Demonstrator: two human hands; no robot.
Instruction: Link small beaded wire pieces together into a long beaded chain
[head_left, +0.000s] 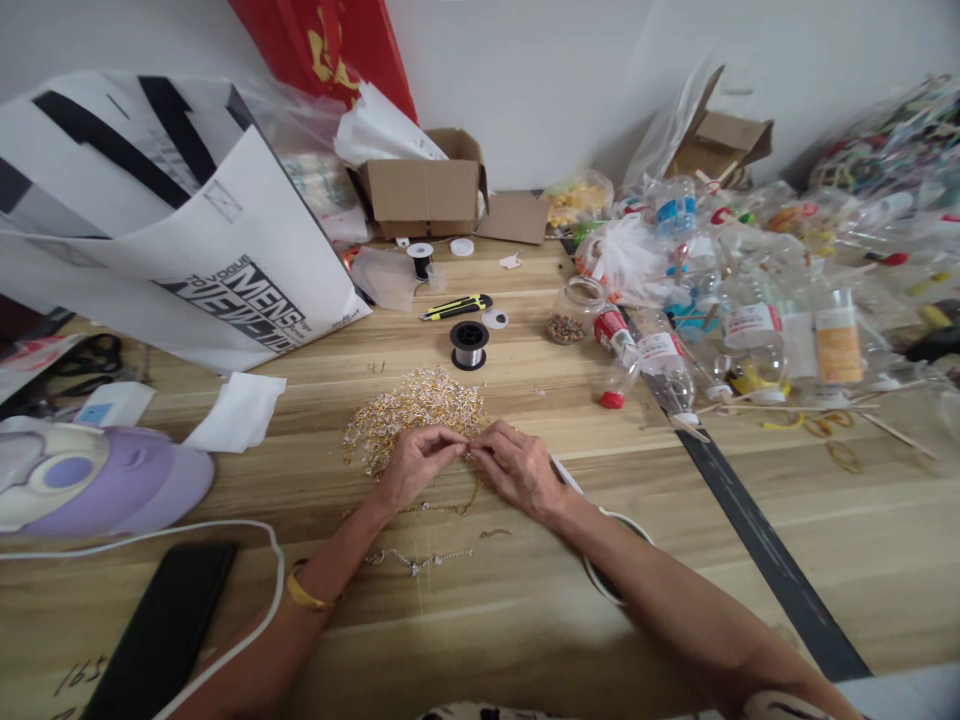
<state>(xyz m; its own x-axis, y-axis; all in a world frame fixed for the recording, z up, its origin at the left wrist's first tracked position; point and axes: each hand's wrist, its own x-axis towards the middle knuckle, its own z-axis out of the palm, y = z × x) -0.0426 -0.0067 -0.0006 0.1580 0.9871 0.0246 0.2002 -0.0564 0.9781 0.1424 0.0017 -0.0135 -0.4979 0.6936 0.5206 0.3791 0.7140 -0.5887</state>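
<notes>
My left hand and my right hand meet over the table, thumbs and fingertips pinched together. Whatever sits between the fingertips is too small to make out. Just behind them spreads a heap of gold and silver beads or links. A thin gold chain lies below the hands; whether its right end reaches my fingers I cannot tell. Closer to me are a silver chain with small stones and a short gold chain piece.
Beyond the heap are a wire spool, a utility knife and a glass jar. Plastic bottles crowd the right. On the left stand a white bag, a purple device and a phone. A white cable crosses there.
</notes>
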